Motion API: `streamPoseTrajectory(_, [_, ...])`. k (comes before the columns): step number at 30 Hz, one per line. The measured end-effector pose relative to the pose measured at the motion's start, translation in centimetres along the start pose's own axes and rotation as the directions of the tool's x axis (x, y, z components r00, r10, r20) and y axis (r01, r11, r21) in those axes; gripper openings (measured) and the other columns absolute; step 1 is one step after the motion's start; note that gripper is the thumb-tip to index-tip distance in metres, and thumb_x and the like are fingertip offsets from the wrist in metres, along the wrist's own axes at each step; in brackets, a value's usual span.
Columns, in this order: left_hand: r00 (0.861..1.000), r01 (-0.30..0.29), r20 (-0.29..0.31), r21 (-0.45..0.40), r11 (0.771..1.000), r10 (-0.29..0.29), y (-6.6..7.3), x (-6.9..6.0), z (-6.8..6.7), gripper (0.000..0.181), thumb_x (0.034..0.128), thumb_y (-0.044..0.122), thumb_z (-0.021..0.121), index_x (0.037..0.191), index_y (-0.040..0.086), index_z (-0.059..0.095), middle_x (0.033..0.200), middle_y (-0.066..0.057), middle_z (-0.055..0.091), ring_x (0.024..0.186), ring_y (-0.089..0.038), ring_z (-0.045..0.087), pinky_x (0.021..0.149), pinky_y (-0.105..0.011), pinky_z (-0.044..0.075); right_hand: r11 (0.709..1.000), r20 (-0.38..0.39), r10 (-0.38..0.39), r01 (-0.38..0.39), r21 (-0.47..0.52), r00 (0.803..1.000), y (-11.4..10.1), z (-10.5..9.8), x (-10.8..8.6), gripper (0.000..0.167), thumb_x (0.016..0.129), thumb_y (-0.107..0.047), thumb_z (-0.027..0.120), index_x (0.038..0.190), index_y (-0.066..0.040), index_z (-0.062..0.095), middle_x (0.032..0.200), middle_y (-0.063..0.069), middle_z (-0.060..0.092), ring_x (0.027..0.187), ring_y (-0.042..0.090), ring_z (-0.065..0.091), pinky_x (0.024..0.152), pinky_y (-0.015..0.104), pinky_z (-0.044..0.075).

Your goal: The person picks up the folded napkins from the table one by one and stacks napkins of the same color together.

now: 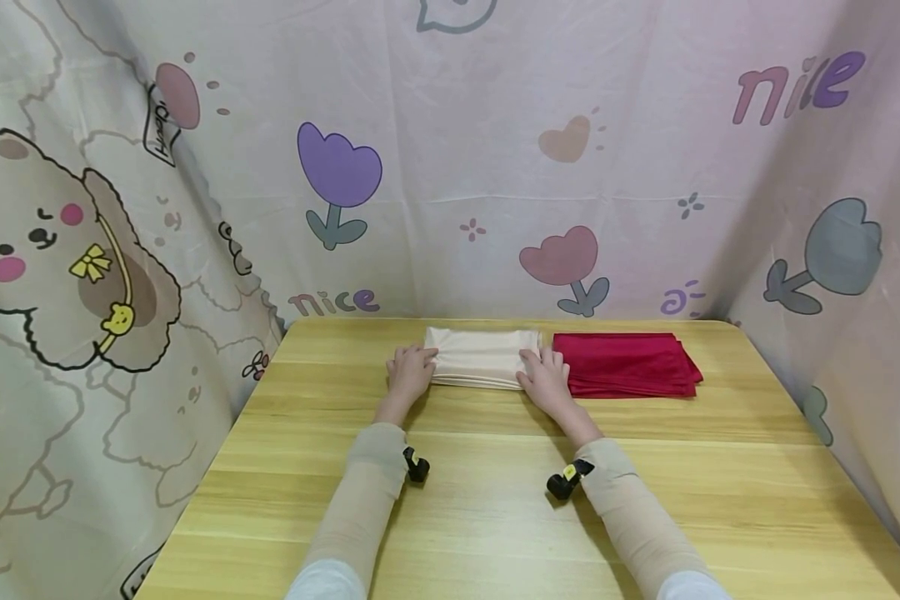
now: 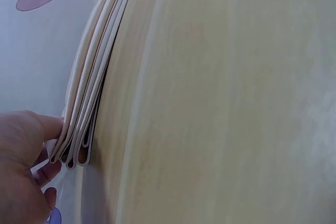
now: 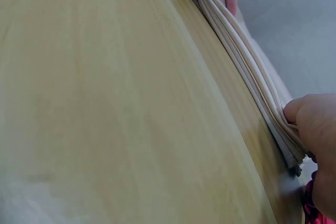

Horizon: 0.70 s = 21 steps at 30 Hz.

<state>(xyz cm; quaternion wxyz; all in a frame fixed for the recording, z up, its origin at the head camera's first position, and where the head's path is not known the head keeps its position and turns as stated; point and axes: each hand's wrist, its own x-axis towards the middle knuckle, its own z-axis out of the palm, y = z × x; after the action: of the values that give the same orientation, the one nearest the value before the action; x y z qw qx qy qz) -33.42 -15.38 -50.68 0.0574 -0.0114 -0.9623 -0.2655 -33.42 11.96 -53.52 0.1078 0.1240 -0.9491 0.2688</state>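
Note:
A folded cream cloth point(image 1: 483, 358) lies near the far edge of the table, its layered folds facing me. My left hand point(image 1: 411, 372) is at its left end. In the left wrist view that hand point(image 2: 23, 161) has a fingertip on the top layer and other fingers curled beside the folded end, pinching it. The right hand point(image 1: 546, 382) grips the cloth's right end. The right wrist view shows the thumb of this hand point(image 3: 320, 140) on the upper layers, its other fingers mostly hidden. Just right of it lies a folded red cloth point(image 1: 624, 365).
The wooden table point(image 1: 487, 517) extends toward me below the cloths. A printed curtain point(image 1: 450, 167) hangs behind the table and along both sides. Small black cameras sit on both wrists.

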Motion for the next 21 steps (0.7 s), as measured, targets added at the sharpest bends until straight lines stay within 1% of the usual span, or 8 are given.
streamPoseTrajectory(6, [1.000,0.013,0.010,-0.003,1.000,-0.013,-0.10,0.07,0.23,0.035,0.0942,0.021,0.063,0.129,0.020,0.064,0.139,-0.011,0.056,0.124,-0.034,0.045,0.100,-0.053,0.031,1.000,0.029,0.027,-0.027,-0.003,0.999,-0.25,-0.11,0.05,0.047,0.093,-0.026,0.063,0.135,-0.008,0.053,0.128,0.025,0.046,0.117,0.041,0.034,0.088,0.053,0.029])
streamPoseTrajectory(10, [0.999,0.029,0.025,0.005,1.000,-0.029,-0.24,0.11,0.38,0.036,0.0946,0.023,0.062,0.130,0.021,0.063,0.141,-0.010,0.055,0.128,-0.035,0.043,0.102,-0.053,0.030,0.999,0.049,0.043,-0.043,0.000,0.998,-0.42,-0.19,0.09,0.049,0.094,-0.026,0.062,0.137,-0.007,0.051,0.132,0.027,0.043,0.120,0.042,0.032,0.090,0.054,0.028])
streamPoseTrajectory(17, [0.999,0.040,0.032,0.006,0.999,-0.040,-0.32,0.16,0.41,0.036,0.0951,0.025,0.061,0.131,0.022,0.063,0.140,-0.011,0.055,0.127,-0.036,0.044,0.100,-0.053,0.031,1.000,0.062,0.026,-0.026,-0.001,0.998,-0.70,-0.42,0.08,0.051,0.095,-0.022,0.060,0.141,-0.006,0.046,0.136,0.029,0.038,0.123,0.044,0.029,0.092,0.056,0.027])
streamPoseTrajectory(21, [0.999,0.035,0.039,0.027,0.999,-0.036,-0.52,0.23,0.33,0.036,0.0949,0.028,0.061,0.131,0.023,0.063,0.140,-0.011,0.056,0.125,-0.038,0.047,0.099,-0.053,0.032,1.000,0.057,0.010,-0.010,-0.003,0.998,-0.87,-0.60,0.19,0.051,0.094,-0.020,0.060,0.142,-0.006,0.045,0.136,0.029,0.038,0.123,0.044,0.029,0.091,0.055,0.027])
